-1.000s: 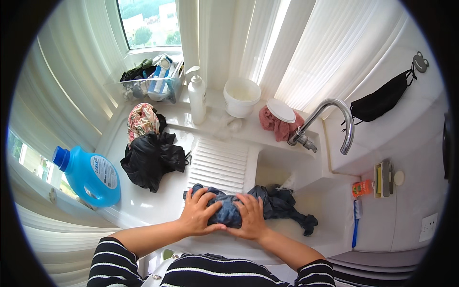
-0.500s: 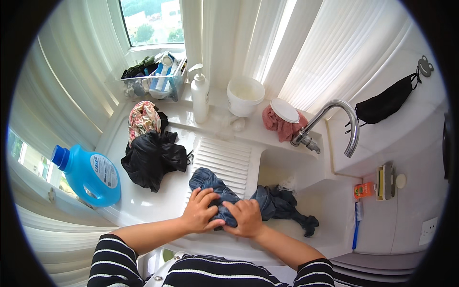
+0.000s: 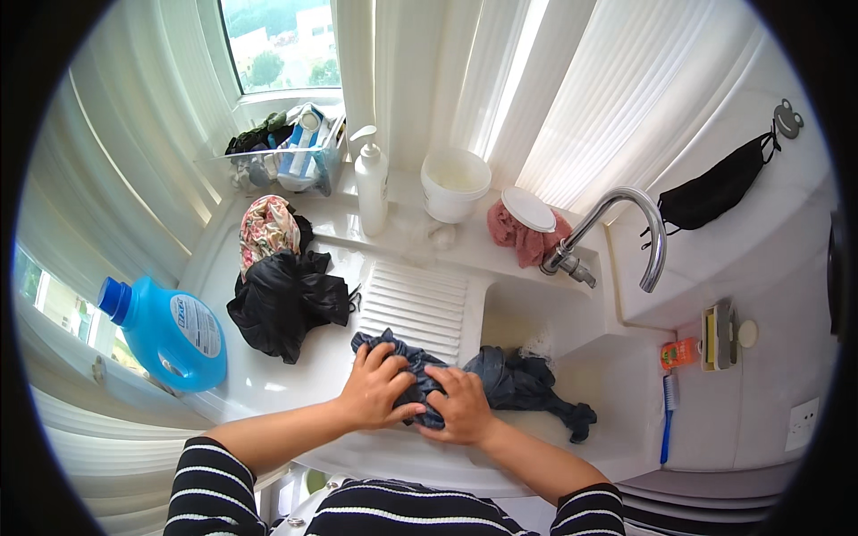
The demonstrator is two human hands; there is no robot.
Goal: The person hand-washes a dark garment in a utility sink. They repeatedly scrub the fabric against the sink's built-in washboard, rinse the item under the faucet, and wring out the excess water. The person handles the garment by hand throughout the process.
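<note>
Fingers (image 3: 386, 368) of the left hand (image 3: 374, 391): spread slightly, curled over and clamped on the bunched dark blue garment (image 3: 499, 379). Fingers of the right hand (image 3: 458, 406): bent down onto the same bundle, at the left hand's 4 o'clock. Thumb contact beneath the folds cannot be confirmed from where I stand.

Location: the bundle lies across the near end of the ribbed washboard (image 3: 414, 308), and its tail drops toward 4 o'clock into the basin (image 3: 617, 384), which holds cloudy water.

Handling, as judged: soft, limp and not fragile; probably waterlogged, therefore heavy for its bulk, with the tail adding drag. Wet cloth on smooth ribs is likely slippery. Grip thick, gathered folds with both hands, one near each end of the bundle; avoid lifting by the loose tail.

Surroundings, measured from the hands: a black garment (image 3: 286, 308) on the white desk (image 3: 255, 393) at 10 o'clock; a blue detergent bottle (image 3: 174, 335) farther out, between 9 and 10; a white tub (image 3: 454, 192) at 12; the tap (image 3: 657, 237) at 2.
</note>
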